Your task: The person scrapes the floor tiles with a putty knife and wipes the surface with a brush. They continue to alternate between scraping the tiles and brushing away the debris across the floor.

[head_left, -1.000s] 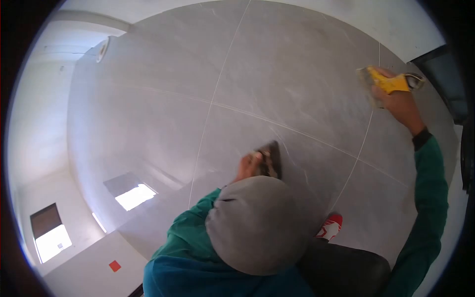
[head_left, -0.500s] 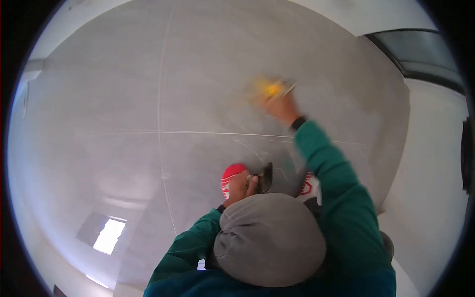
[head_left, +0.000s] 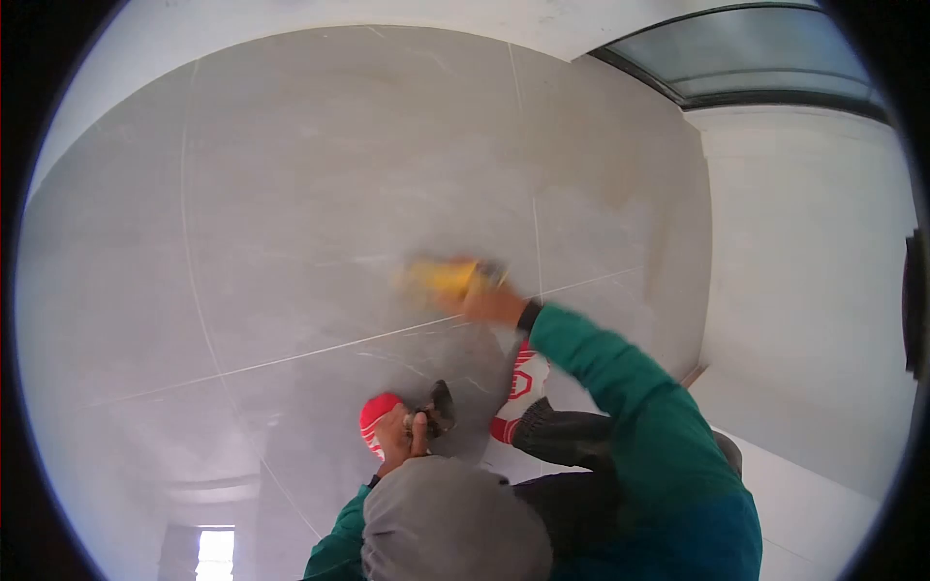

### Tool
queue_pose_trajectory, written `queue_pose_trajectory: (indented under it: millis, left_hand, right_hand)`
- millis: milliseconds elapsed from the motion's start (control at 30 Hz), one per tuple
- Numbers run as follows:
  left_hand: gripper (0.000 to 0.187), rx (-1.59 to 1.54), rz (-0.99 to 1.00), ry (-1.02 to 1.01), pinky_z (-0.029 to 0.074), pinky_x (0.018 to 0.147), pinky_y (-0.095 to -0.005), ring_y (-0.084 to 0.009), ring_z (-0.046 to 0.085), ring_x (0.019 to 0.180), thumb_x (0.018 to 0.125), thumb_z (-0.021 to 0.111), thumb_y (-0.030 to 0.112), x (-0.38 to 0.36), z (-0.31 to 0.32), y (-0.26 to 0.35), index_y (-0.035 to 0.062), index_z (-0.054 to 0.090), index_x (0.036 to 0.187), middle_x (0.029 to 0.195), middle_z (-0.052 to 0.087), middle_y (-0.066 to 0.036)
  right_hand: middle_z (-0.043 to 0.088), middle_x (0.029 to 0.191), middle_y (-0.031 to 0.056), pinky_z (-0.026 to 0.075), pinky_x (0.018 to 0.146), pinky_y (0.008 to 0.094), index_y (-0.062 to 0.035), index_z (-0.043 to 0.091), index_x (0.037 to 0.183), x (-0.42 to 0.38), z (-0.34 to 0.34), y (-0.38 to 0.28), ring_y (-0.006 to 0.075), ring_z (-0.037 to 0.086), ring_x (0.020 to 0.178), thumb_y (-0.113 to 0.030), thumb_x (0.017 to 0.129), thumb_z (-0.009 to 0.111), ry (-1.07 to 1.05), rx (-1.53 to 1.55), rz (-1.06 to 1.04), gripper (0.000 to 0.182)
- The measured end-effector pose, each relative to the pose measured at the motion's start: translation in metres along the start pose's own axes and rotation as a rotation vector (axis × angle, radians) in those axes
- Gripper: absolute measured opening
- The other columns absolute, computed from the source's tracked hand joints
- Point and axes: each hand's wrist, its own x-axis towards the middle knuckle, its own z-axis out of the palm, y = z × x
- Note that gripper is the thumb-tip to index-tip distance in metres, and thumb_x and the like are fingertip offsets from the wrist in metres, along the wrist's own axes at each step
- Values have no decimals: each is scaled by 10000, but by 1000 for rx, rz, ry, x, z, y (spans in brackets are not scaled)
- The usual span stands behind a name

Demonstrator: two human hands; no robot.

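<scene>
My right hand (head_left: pixel 492 304) is closed around a yellow thing (head_left: pixel 441 278), held at the grey tiled floor (head_left: pixel 320 184) in front of me. Motion smears the yellow thing, so its kind does not show; a dark part sits at its far right end. Close to my body, my left hand (head_left: pixel 397 438) grips a small tool with a dark, flat blade (head_left: pixel 443 407), which looks like a scraper. This hand is beside my red-and-white left sock (head_left: pixel 378 413).
My other red-and-white sock (head_left: pixel 524 378) rests on the floor below my right forearm. A white wall (head_left: pixel 804 261) stands at the right, with a dark-framed glass panel (head_left: pixel 756 53) at the upper right. Pale joint lines (head_left: pixel 320 349) cross the tiles.
My right hand has swept the yellow thing toward me and leftward across the floor. The view has turned and shifted; my left hand still holds the dark-bladed tool by the sock.
</scene>
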Motion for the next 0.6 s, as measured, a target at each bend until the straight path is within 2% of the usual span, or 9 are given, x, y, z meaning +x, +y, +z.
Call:
queue_pose_trajectory:
  millis: [33,133,200,233,333,433,467,567,600]
  left_hand:
    - [304,10,-16,27,278,458,-393,-306,393,473,819,530,164,0,0,0,25,397,584,554,375,-130]
    - [317,11,-70,-12,272,462,-394,-304,386,475,821,529,187,-7,2,-5,26,396,583,542,371,-130]
    - [322,84,-40,5,271,461,-393,-302,384,475,821,531,195,4,-6,-1,27,396,583,538,371,-129]
    - [326,116,-6,28,275,464,-392,-303,386,476,819,534,207,5,-5,-1,28,398,583,538,373,-131]
    - [324,71,-20,48,282,467,-390,-305,388,478,815,536,220,-4,5,-6,31,407,586,538,375,-132]
    - [308,-22,-41,96,293,466,-393,-308,401,479,810,535,218,-3,11,-8,32,422,591,544,382,-132]
    - [298,-69,-50,145,300,465,-396,-310,413,481,807,535,213,-5,12,-8,32,430,594,549,388,-131]
    - [269,68,76,-16,315,459,-398,-311,434,486,799,538,181,-2,-2,-18,36,437,596,565,405,-129]
    - [258,105,106,-66,321,457,-397,-313,444,489,795,540,168,-1,-7,-13,37,440,596,573,414,-128]
  right_hand:
    - [612,854,133,444,727,399,-38,574,904,23,-33,27,297,572,782,-281,731,620,128,-31,47,302]
    - [598,725,173,456,592,422,-21,594,787,88,-148,113,343,571,681,-324,742,589,350,-712,147,307]
    - [586,658,172,441,519,422,-12,583,717,108,-191,94,342,565,598,-352,737,598,514,-750,-43,340]
    - [581,636,164,433,501,413,-14,578,702,115,-188,83,335,563,582,-350,732,605,458,-708,32,338]
    - [586,644,132,424,517,392,-34,564,700,100,-96,-7,294,566,608,-280,730,604,293,-323,130,251]
    - [582,717,151,422,599,439,-44,545,791,54,63,-87,326,565,689,-221,712,588,140,270,-226,199]
    - [588,742,156,433,618,440,-62,563,827,39,118,-105,328,568,713,-195,700,572,-36,223,-315,184]
    - [600,790,141,444,633,439,-81,580,871,32,144,-146,318,571,745,-158,692,550,-326,263,-215,197]
    - [600,800,112,452,634,429,-90,584,871,45,134,-128,302,572,764,-140,696,537,-165,345,-230,188]
